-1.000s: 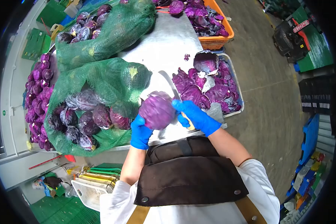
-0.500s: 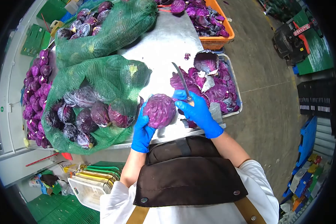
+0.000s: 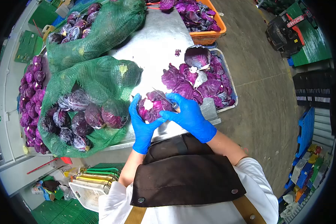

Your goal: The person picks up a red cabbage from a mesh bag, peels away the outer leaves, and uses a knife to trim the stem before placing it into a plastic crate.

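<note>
A purple cabbage (image 3: pixel 143 112) is in front of me over the metal table, its pale cut stem facing up. My left hand (image 3: pixel 142 128), in a blue glove, is closed around its left and near side. My gloved right hand (image 3: pixel 192 117) grips a knife (image 3: pixel 176 108) by its light handle, and the thin blade lies across the cabbage's upper right. The right thumb reaches the cabbage's near edge. Loose purple leaves (image 3: pixel 183 87) lie just beyond the right hand. To the left, a green net bag (image 3: pixel 97 74) holds several whole cabbages.
Peeled cabbages (image 3: pixel 30 100) are piled at the far left. A tray (image 3: pixel 233 84) full of leaves stands at the table's right edge, with an orange crate (image 3: pixel 209 36) behind it. Another net bag (image 3: pixel 115 30) lies farther back. Baskets (image 3: pixel 86 194) are below left.
The cabbage has been turned so its stem end shows. My right hand has brought the knife from upright beside it down onto the cabbage. The view has shifted slightly.
</note>
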`<state>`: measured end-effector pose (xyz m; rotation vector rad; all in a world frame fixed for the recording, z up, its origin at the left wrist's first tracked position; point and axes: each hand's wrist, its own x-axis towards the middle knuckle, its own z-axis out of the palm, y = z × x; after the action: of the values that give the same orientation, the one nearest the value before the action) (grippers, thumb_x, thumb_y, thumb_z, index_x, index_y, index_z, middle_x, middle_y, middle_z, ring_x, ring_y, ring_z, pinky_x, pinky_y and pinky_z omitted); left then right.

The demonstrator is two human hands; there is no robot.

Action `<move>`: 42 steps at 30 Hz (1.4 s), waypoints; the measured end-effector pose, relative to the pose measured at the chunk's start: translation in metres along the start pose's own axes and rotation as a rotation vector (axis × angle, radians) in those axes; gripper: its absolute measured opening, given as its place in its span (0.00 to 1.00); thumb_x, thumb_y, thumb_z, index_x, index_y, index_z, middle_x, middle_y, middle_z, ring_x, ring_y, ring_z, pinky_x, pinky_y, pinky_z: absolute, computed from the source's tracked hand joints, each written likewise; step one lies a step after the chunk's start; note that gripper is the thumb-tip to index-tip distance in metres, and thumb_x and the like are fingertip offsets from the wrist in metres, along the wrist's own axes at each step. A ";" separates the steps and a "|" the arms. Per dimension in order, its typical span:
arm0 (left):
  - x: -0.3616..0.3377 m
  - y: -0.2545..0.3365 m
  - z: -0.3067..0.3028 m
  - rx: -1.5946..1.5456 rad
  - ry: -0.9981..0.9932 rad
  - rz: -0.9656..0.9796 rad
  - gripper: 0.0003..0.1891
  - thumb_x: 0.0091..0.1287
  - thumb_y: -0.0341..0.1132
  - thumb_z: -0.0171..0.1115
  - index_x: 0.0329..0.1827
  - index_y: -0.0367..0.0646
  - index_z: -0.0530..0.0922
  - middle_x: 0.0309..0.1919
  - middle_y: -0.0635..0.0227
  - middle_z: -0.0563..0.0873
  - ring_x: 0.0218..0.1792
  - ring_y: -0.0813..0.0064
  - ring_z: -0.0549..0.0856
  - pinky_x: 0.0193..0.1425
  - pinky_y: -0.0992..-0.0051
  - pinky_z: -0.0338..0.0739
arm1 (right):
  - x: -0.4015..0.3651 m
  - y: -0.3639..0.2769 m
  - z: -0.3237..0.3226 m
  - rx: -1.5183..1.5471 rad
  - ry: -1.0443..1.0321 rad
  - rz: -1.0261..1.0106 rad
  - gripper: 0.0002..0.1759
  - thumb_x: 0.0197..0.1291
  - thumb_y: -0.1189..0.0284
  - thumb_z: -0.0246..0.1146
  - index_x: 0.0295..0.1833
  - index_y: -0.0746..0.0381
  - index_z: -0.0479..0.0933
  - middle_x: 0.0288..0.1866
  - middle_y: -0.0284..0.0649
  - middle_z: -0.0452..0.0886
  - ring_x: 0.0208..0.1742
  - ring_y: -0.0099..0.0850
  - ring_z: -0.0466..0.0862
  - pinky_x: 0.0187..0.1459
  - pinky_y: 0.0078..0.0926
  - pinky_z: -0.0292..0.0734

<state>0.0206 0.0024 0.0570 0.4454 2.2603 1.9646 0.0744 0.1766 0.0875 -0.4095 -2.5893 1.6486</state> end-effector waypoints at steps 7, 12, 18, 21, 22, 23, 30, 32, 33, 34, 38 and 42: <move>0.000 -0.009 -0.002 -0.026 -0.008 -0.152 0.58 0.39 0.31 0.86 0.75 0.41 0.58 0.70 0.58 0.67 0.69 0.64 0.70 0.73 0.64 0.68 | -0.003 0.006 -0.009 -0.228 -0.003 0.015 0.11 0.59 0.64 0.69 0.38 0.61 0.83 0.26 0.45 0.83 0.27 0.35 0.86 0.29 0.31 0.79; 0.001 -0.023 -0.008 -0.269 0.031 -0.267 0.53 0.41 0.26 0.80 0.74 0.41 0.61 0.69 0.57 0.69 0.69 0.65 0.71 0.70 0.65 0.72 | 0.000 -0.003 -0.038 -0.161 0.022 0.021 0.11 0.59 0.66 0.69 0.33 0.63 0.80 0.22 0.43 0.80 0.21 0.30 0.78 0.27 0.30 0.75; -0.001 -0.045 -0.037 -1.144 -0.104 -0.667 0.40 0.60 0.47 0.58 0.75 0.39 0.63 0.70 0.49 0.70 0.71 0.49 0.70 0.74 0.51 0.66 | 0.015 0.046 -0.091 0.064 0.084 0.075 0.15 0.56 0.63 0.72 0.39 0.65 0.83 0.24 0.45 0.81 0.26 0.26 0.79 0.31 0.31 0.75; 0.000 -0.032 -0.015 -1.525 -0.188 -0.694 0.38 0.68 0.54 0.45 0.77 0.38 0.58 0.74 0.47 0.64 0.74 0.44 0.64 0.73 0.48 0.65 | 0.018 0.039 -0.081 -0.209 0.134 0.054 0.22 0.56 0.62 0.74 0.51 0.66 0.83 0.30 0.44 0.84 0.33 0.24 0.82 0.36 0.29 0.78; 0.004 -0.017 -0.003 -1.484 -0.169 -0.721 0.37 0.72 0.55 0.40 0.78 0.38 0.56 0.75 0.48 0.62 0.75 0.43 0.62 0.72 0.48 0.67 | 0.018 0.042 -0.068 0.121 0.063 0.094 0.32 0.57 0.63 0.74 0.63 0.67 0.76 0.43 0.44 0.87 0.42 0.24 0.84 0.45 0.28 0.81; 0.004 -0.015 0.001 -1.360 -0.276 -0.648 0.36 0.73 0.54 0.41 0.78 0.38 0.56 0.74 0.48 0.64 0.74 0.44 0.64 0.70 0.50 0.69 | 0.016 0.040 -0.061 0.254 0.015 0.039 0.32 0.58 0.65 0.74 0.65 0.67 0.74 0.49 0.44 0.85 0.46 0.25 0.83 0.48 0.28 0.81; -0.008 0.035 0.003 0.034 -0.400 -0.105 0.33 0.68 0.35 0.65 0.75 0.41 0.62 0.70 0.58 0.73 0.68 0.61 0.75 0.70 0.60 0.72 | 0.019 -0.022 -0.055 0.729 -0.471 0.000 0.43 0.56 0.72 0.75 0.75 0.66 0.63 0.67 0.45 0.76 0.61 0.28 0.78 0.60 0.29 0.77; -0.010 0.037 0.002 -0.080 -0.289 -0.179 0.34 0.68 0.41 0.63 0.75 0.42 0.61 0.70 0.57 0.73 0.68 0.59 0.74 0.71 0.58 0.71 | 0.019 -0.015 -0.049 0.575 -0.446 -0.044 0.43 0.56 0.69 0.76 0.74 0.67 0.64 0.64 0.45 0.78 0.59 0.28 0.79 0.59 0.29 0.77; -0.014 0.029 0.002 -0.506 -0.150 -0.337 0.35 0.69 0.47 0.61 0.76 0.44 0.61 0.69 0.55 0.73 0.68 0.57 0.74 0.71 0.56 0.70 | 0.019 -0.008 -0.044 0.499 -0.424 0.001 0.42 0.55 0.66 0.76 0.73 0.67 0.66 0.62 0.45 0.80 0.58 0.28 0.80 0.58 0.29 0.77; -0.021 0.019 0.001 -0.933 0.008 -0.482 0.36 0.69 0.52 0.60 0.76 0.46 0.61 0.69 0.54 0.73 0.68 0.55 0.74 0.72 0.54 0.69 | 0.016 -0.004 -0.036 0.485 -0.414 0.085 0.42 0.55 0.65 0.76 0.72 0.68 0.67 0.61 0.45 0.81 0.58 0.28 0.80 0.58 0.29 0.77; -0.041 0.012 0.008 -1.452 0.207 -0.552 0.39 0.71 0.64 0.51 0.75 0.44 0.62 0.67 0.50 0.73 0.67 0.51 0.75 0.71 0.47 0.69 | 0.008 0.005 -0.020 0.679 -0.426 0.221 0.34 0.60 0.64 0.73 0.67 0.69 0.72 0.52 0.43 0.84 0.53 0.26 0.82 0.56 0.25 0.78; -0.046 0.014 0.006 -1.182 0.181 -0.456 0.44 0.68 0.71 0.44 0.76 0.44 0.60 0.70 0.44 0.68 0.68 0.41 0.71 0.69 0.38 0.67 | 0.012 0.000 -0.022 0.800 -0.455 0.316 0.26 0.65 0.65 0.68 0.65 0.65 0.75 0.43 0.34 0.86 0.28 0.15 0.76 0.29 0.15 0.72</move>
<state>0.0683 -0.0033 0.0653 -0.3542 0.7730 2.6004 0.0665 0.1986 0.0959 -0.4277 -1.8684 2.9645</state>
